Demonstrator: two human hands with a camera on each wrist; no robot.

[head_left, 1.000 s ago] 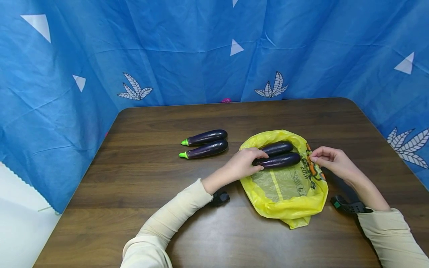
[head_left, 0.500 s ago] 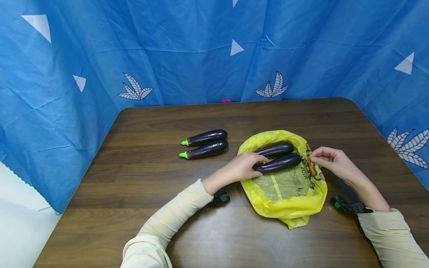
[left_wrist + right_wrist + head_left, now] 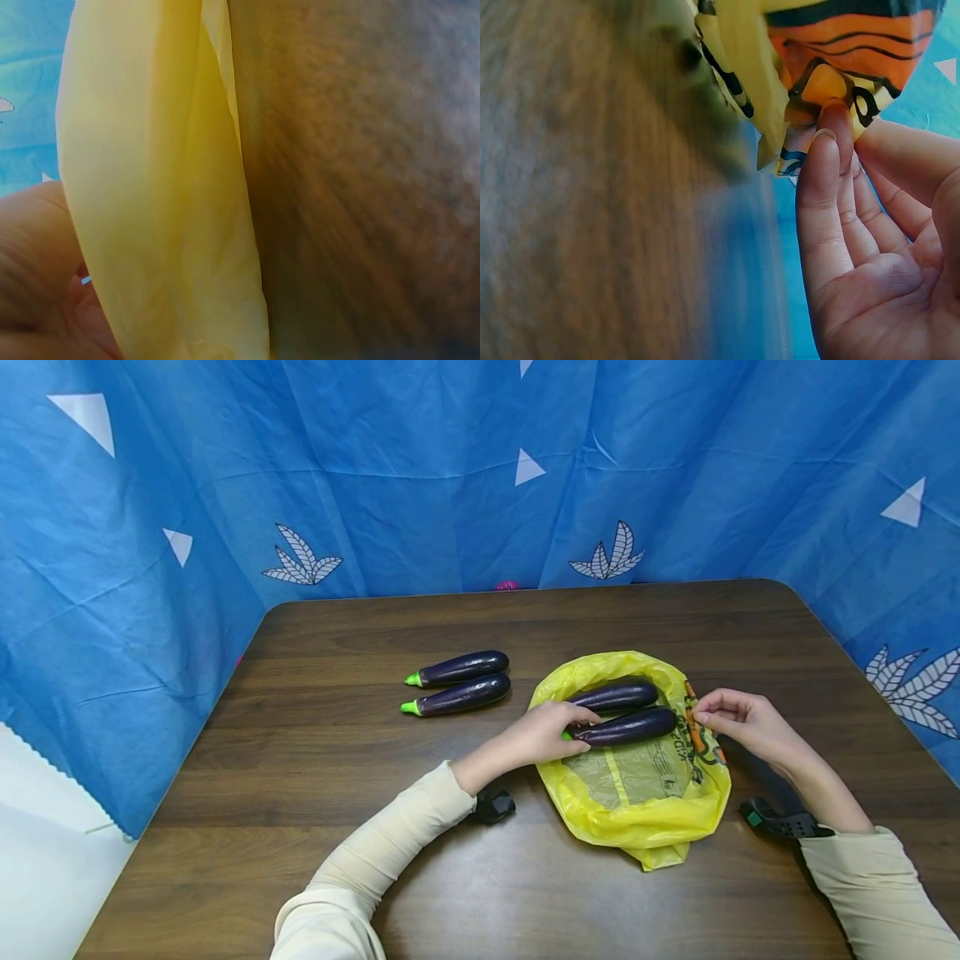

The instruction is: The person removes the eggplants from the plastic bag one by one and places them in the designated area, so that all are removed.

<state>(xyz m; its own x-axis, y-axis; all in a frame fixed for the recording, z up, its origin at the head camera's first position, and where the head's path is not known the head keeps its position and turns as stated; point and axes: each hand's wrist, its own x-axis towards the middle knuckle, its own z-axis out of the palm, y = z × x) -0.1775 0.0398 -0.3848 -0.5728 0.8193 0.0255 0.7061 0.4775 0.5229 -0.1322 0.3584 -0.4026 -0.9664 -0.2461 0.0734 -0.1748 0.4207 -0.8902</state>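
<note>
A yellow plastic bag (image 3: 637,835) lies open on the table, its rim rolled into a ring. Inside are two dark purple eggplants, a far eggplant (image 3: 621,695) and a near eggplant (image 3: 633,727), side by side. My left hand (image 3: 542,732) reaches over the bag's left rim, thumb and fingers around the green stem end of the near eggplant. In the left wrist view, the bag's yellow wall (image 3: 165,180) hides most of that hand. With thumb and fingertips, my right hand (image 3: 738,720) pinches the printed right rim; the right wrist view shows this pinch on the bag (image 3: 832,82).
Two more eggplants, a rear eggplant (image 3: 461,667) and a front eggplant (image 3: 461,695), lie parallel on the wooden table (image 3: 315,760) left of the bag, green stems leftward. A blue curtain (image 3: 420,485) hangs behind the table's back edge.
The left hand has shifted slightly left and down. Inside the bag, the near eggplant has slid a little right and down, and the bag's left rim has spread slightly left. The right hand stays put.
</note>
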